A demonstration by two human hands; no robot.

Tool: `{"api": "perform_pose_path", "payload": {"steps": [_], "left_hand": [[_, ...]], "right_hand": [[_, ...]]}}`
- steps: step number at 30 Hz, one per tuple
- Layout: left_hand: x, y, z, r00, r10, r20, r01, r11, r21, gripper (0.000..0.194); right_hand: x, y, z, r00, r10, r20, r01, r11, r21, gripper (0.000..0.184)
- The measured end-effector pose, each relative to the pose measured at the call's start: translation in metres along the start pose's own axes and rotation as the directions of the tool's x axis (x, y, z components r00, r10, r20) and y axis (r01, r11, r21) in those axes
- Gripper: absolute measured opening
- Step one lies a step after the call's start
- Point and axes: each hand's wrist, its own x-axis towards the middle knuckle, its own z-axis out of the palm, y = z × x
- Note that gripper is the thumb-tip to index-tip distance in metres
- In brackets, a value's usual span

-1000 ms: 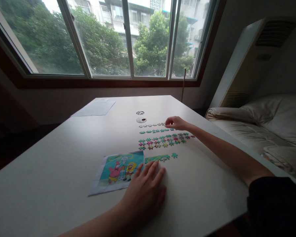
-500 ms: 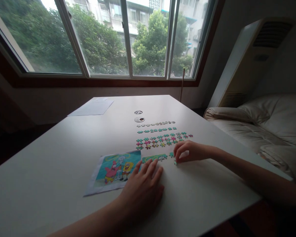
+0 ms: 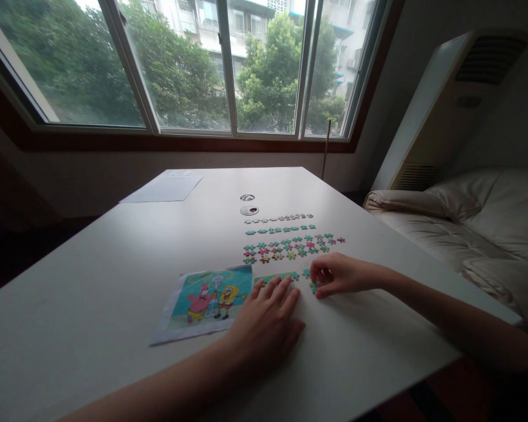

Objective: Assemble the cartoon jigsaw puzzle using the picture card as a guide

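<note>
My left hand [image 3: 266,319] lies palm down with its fingers stretched over the lower edge of a joined strip of jigsaw pieces [image 3: 270,277], partly hiding it. To its right, my right hand [image 3: 341,274] is curled, thumb and fingers closing at the edge of a small green puzzle piece [image 3: 313,288] on the table. Another green piece [image 3: 306,273] sits just above that, beside the strip. A picture sheet [image 3: 211,302] with cartoon figures in pink and yellow lies left of the strip, near my left fingertips.
Loose puzzle pieces [image 3: 286,251] are laid out in several rows beyond my hands on the white table [image 3: 92,293]. Two round inserts [image 3: 249,210] show farther back. White paper [image 3: 162,189] lies at the far left. A pale sofa [image 3: 488,234] stands right of the table.
My left hand has slid slightly right along the strip. My right fingers have curled in more, and the thumb has shifted a little lower beside the green piece.
</note>
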Motion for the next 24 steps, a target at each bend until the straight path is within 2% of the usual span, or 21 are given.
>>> {"api": "perform_pose_path", "payload": {"steps": [2,6,8,13,24], "left_hand": [[-0.001,-0.001,0.001,1.0,0.001,-0.01,-0.002,1.0,-0.012,0.042],[-0.003,0.0,0.002,0.999,0.004,-0.036,-0.005,1.0,-0.019,0.042],[-0.003,0.001,0.003,0.999,0.003,-0.045,-0.004,1.0,-0.022,0.041],[-0.003,0.001,0.004,0.999,-0.005,-0.046,0.003,1.0,-0.027,0.043],[-0.003,0.002,0.003,0.999,-0.015,-0.038,0.014,0.999,-0.03,0.042]], "right_hand": [[0.001,0.0,0.0,1.0,-0.001,-0.028,0.001,1.0,-0.018,0.027],[0.007,-0.002,0.004,0.981,-0.036,-0.188,0.018,0.995,-0.095,0.023],[0.011,-0.002,0.006,0.973,-0.045,-0.225,0.02,0.993,-0.113,0.022],[0.02,0.004,0.009,0.969,-0.054,-0.242,0.027,0.993,-0.116,0.022],[0.021,0.004,0.013,0.946,-0.16,-0.281,0.14,0.986,-0.088,0.018]]}}
